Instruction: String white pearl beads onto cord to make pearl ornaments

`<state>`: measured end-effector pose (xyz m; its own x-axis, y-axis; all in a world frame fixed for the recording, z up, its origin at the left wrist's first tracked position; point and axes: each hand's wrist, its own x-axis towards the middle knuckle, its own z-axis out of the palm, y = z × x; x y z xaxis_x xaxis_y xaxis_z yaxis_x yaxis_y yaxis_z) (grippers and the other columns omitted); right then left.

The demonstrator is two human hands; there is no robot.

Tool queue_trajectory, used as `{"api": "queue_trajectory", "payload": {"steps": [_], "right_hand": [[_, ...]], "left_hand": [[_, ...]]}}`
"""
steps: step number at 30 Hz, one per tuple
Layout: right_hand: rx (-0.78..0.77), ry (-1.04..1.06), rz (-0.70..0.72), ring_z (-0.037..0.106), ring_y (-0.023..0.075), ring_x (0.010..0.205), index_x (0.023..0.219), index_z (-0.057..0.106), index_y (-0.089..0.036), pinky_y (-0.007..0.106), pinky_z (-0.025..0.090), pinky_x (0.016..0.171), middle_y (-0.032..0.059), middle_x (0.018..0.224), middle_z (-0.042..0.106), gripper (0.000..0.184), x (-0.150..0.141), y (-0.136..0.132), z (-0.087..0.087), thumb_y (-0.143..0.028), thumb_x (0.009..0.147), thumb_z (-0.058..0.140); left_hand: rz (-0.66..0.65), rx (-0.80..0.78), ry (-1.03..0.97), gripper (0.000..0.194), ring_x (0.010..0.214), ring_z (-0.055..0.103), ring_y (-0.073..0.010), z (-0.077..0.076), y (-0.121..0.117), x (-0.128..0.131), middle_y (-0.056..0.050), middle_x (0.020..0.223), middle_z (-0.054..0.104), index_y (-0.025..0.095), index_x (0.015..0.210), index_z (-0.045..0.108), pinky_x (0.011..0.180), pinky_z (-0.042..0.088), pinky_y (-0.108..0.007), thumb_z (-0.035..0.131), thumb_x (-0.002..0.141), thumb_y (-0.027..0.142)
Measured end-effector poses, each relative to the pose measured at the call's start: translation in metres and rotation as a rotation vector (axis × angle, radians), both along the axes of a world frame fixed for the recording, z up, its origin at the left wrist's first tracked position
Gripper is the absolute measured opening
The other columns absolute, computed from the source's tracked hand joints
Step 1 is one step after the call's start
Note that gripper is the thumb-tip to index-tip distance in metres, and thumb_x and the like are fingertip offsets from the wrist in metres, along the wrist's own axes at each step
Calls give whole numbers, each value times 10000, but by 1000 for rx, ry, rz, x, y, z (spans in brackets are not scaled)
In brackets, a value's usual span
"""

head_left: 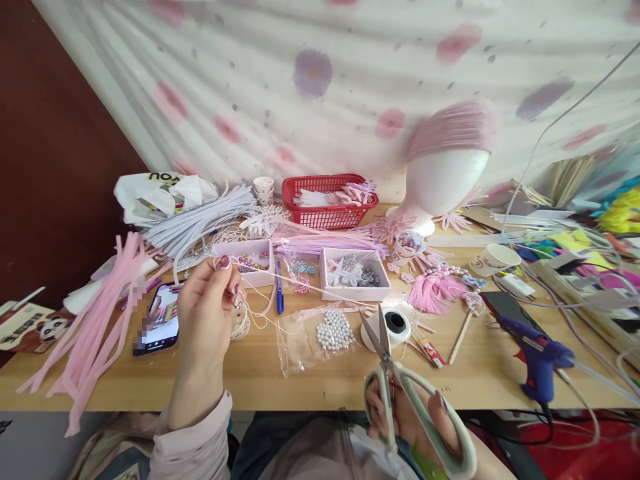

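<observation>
My left hand (203,313) is raised over the left of the table, fingertips pinched on a thin white cord (295,283). One length of the cord runs right toward a white spool (395,328) with a dark core, and loose loops hang beneath the fingers. In my right hand (434,417) is a pair of scissors (382,339) with pale grey-green handles. Their blades stand apart, pointing up in front of the spool; I cannot tell whether they touch the cord. A bag of white pearl beads (335,331) lies between the hands.
Behind the hands stand two white boxes of beads and charms (355,283) and a red basket (325,217). A phone (159,320) and pink fuzzy stems (107,320) lie left. A foam head (443,180) stands back right, a blue glue gun (537,353) nearer.
</observation>
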<state>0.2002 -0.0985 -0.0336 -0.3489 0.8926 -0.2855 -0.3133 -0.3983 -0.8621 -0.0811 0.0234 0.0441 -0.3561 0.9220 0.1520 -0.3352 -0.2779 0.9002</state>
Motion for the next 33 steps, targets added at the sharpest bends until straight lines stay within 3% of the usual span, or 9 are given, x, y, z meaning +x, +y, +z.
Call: {"api": "queue_trajectory", "payload": {"steps": [2,4,10,15,17,21,25,28,33], "right_hand": [[-61,142,-24,536,181,620,906,720,-262,404,573,680,35,771,564,655,-8,11,-4,-848,614,719],[-70,167,-67,517,161,582,877,706,-265,392,577,670,13,734,545,628,-16,21,-7,-834,613,738],[2,-57,-234,537,98,492,890,624,-194,231,513,475,-32,663,556,420,-30,20,-2,-582,818,769],[137,-134,-341,549,100,446,939,641,-205,229,507,424,-31,700,596,479,9,-3,7,-589,726,828],[107,-309,-483,616,145,511,927,655,-209,259,545,485,11,740,657,420,41,-15,10,-551,743,816],[-55,-948,-792,739,326,835,958,677,-218,378,594,704,115,881,764,442,93,-33,9,-536,666,772],[-173,-1539,-724,738,394,860,825,621,-234,423,545,695,159,811,764,362,107,-31,-3,-580,728,574],[-166,-1683,-636,735,389,812,817,534,-246,404,520,643,161,775,741,335,107,-23,-11,-577,783,489],[-94,-1693,-625,726,338,760,848,475,-252,378,504,637,135,805,725,278,109,-2,-13,-526,836,431]], "left_hand": [[9,5,0,223,467,417,-62,0,-2,0,56,548,470,180,661,552,425,347,-163,745,759,231],[30,12,1,206,476,415,-67,-1,-4,-1,53,557,473,183,660,553,423,335,-171,734,754,209],[90,-15,21,209,520,398,-89,0,-9,-3,43,592,453,194,656,551,456,305,-219,720,780,207],[250,62,-97,260,512,277,-86,5,-13,8,73,602,347,211,673,485,488,255,-249,660,862,244],[184,1,-4,217,494,278,-88,0,-14,18,80,573,362,221,695,520,477,242,-249,693,816,270],[-123,-177,466,211,522,393,-110,-16,-20,53,76,592,414,223,864,656,514,326,-246,743,745,375],[-435,-155,847,250,548,397,-122,-23,-26,90,87,619,302,212,981,687,601,363,-264,638,821,399],[-503,-134,1013,295,543,388,-136,-23,-28,108,89,615,276,212,1027,703,604,340,-274,595,834,408],[-536,-131,1123,326,551,420,-155,-30,-29,126,82,615,319,208,1064,719,600,341,-276,615,809,382]]}}
